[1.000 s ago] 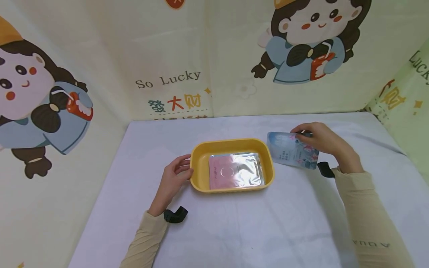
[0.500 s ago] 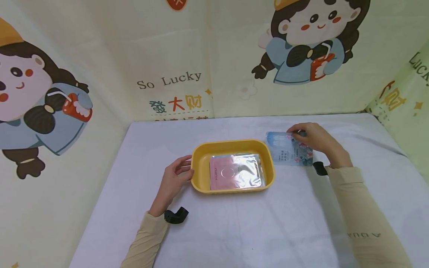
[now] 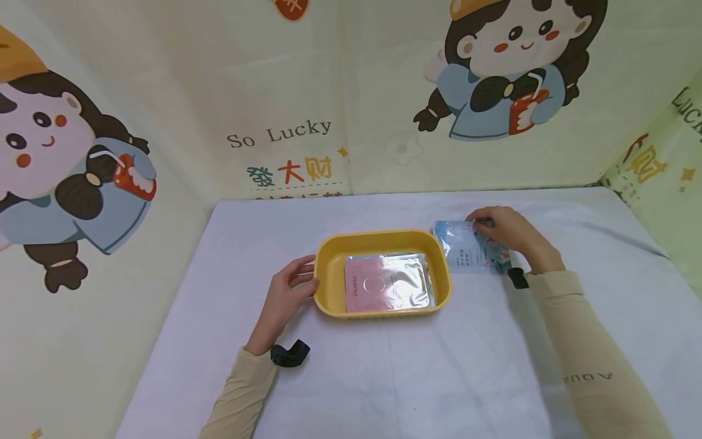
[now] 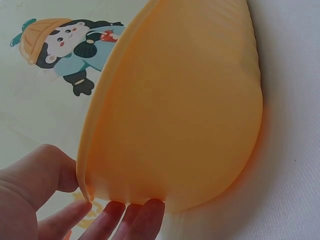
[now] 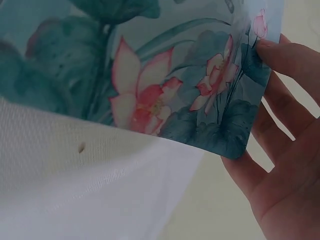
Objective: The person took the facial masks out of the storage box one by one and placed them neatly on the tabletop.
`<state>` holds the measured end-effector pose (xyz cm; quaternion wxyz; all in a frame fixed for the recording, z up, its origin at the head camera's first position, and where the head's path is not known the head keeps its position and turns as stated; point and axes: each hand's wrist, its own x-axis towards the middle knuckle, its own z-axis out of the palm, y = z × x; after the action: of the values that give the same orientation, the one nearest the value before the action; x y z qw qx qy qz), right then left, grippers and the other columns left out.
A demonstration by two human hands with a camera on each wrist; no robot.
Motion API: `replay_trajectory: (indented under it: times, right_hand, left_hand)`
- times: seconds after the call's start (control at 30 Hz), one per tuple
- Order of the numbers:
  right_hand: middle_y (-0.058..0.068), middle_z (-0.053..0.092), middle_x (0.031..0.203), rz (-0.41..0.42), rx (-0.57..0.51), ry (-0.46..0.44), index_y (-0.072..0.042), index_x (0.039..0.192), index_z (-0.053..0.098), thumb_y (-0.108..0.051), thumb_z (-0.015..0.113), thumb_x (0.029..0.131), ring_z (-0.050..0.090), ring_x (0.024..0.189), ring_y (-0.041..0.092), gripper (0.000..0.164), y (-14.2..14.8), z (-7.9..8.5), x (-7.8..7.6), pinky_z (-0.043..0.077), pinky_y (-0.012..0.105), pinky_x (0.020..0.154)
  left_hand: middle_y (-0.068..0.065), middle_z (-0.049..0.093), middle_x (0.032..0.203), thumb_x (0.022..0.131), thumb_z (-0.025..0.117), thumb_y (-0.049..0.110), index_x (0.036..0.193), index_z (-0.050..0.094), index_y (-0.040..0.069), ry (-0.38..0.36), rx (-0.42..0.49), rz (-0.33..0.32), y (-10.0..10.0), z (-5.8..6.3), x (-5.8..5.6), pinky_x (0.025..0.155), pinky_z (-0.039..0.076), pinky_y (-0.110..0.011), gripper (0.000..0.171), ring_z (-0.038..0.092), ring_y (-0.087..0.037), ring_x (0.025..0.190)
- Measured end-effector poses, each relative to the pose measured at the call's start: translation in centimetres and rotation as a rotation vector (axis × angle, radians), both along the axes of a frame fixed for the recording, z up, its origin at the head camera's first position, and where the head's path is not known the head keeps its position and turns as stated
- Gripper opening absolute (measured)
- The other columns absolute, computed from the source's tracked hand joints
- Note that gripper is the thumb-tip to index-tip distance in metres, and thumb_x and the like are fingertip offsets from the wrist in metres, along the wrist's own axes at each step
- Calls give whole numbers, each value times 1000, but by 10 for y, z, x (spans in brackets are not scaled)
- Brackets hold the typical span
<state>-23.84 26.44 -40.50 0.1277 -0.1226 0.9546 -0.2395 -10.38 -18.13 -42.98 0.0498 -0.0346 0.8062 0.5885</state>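
Observation:
My left hand (image 3: 289, 299) rests against the left end of the yellow plastic tray (image 3: 330, 292). In the left wrist view its thumb and fingertips (image 4: 155, 210) touch the rim and outer wall. A pink and silver foil sheet mask packet (image 3: 378, 283) marked PMPM lies flat in the tray, apparently with more foil under it. My right hand (image 3: 515, 235) pinches the right part of a blue sheet mask packet (image 3: 463, 247) with lotus flowers, beside the tray's right end. The right wrist view shows the thumb on the printed face of this packet (image 5: 150, 95), the fingers behind it.
A white cloth (image 3: 395, 378) covers the table, slightly creased at the right. Behind the table hangs a cream backdrop (image 3: 378, 110) with cartoon figures and lettering, which also runs down the left and right sides. A small black wrist device (image 3: 290, 353) sits on each cuff.
My right hand has moved left with the blue sheet mask packet, bringing it up to the tray's right end. My left hand, the tray and the pink packet stay in place.

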Motion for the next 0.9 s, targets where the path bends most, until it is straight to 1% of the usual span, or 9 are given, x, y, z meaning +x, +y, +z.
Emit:
replay_trajectory:
  times: [0.27, 0.37, 0.5, 0.73, 0.9]
  right_hand:
    - [19, 64, 116, 19, 49, 31, -6, 126, 63, -7, 60, 97, 55, 101, 33, 30, -3, -3, -5, 51, 54, 95]
    - [20, 63, 116, 32, 53, 15, -5, 127, 62, -7, 62, 96, 55, 102, 34, 31, -4, -4, -8, 52, 54, 94]
    - [22, 62, 117, 32, 56, 15, -2, 127, 62, -10, 62, 97, 55, 103, 35, 31, -3, -6, -8, 52, 55, 93]
    - [22, 60, 119, 6, 52, 41, -2, 127, 61, -12, 62, 97, 54, 106, 36, 32, -6, -3, -4, 50, 57, 96]
    - [21, 60, 121, 25, 58, 83, -1, 129, 59, -10, 64, 95, 55, 109, 37, 35, -10, 3, 2, 49, 57, 98]
  left_hand:
    - [-10, 61, 130, 91, 69, 14, 137, 56, 17, 1, -1, 0, 0, 2, 0, 85, 60, -30, 49, 62, -27, 117]
    - [-11, 61, 130, 91, 69, 13, 138, 56, 17, 1, 11, -4, 0, 2, 0, 85, 60, -30, 48, 62, -28, 117]
    - [-11, 61, 131, 91, 69, 14, 138, 56, 17, 0, 16, -10, 0, 1, 0, 85, 59, -29, 49, 61, -28, 117]
    - [-11, 61, 131, 91, 69, 16, 138, 56, 17, 1, 4, -9, 0, 0, 0, 83, 60, -29, 49, 62, -28, 116]
    - [-11, 61, 131, 91, 69, 15, 138, 55, 16, -1, 3, -5, 1, 1, 1, 83, 60, -29, 49, 62, -28, 116]
